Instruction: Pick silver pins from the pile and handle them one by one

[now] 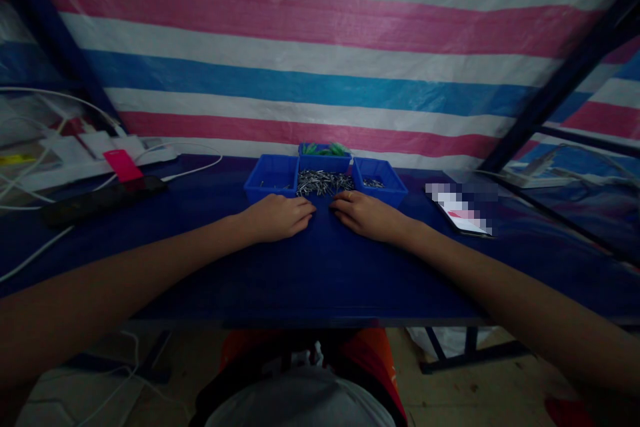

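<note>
My left hand rests palm down on the blue table, in front of the left blue bin. Its fingers reach right, loosely bent and resting on the tabletop. Opposite it, my right hand lies palm down by the right blue bin, fingers slightly apart and pointing left. Nothing shows in either hand, though the undersides are hidden. Just beyond the fingertips is a loose pile of small, thin metal pieces, too small to name exactly. Similar pieces lie in both side bins. A rear blue bin holds green items.
To the right lies a phone with its screen lit. Left are a dark flat device, a pink card-like piece, a white power strip and cables. A striped sheet hangs behind the blue table, between dark blue posts.
</note>
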A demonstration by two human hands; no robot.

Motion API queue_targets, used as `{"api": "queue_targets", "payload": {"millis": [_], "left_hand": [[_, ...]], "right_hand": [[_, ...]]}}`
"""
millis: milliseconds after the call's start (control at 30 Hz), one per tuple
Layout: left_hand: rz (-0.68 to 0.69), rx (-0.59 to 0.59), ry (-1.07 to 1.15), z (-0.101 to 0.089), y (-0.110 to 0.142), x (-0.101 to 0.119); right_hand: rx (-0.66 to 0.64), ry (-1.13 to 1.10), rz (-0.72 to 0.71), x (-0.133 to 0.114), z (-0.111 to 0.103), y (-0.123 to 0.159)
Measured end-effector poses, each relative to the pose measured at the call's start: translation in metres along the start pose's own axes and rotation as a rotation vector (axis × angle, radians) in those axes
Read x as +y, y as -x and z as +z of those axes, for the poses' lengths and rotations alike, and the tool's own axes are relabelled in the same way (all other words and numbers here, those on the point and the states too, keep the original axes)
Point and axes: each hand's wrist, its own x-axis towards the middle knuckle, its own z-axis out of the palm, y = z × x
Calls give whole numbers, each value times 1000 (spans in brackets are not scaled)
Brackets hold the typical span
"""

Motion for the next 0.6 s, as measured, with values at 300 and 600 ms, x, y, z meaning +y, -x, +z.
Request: {"api": "queue_targets", "payload": {"millis": [300, 600], "left_hand": [[4, 0, 11, 1, 0, 0], [6, 12, 13, 0, 1, 0]], "right_hand": [[-26, -23, 3, -1, -2, -1], [-3, -46, -19, 3, 1, -2]]}}
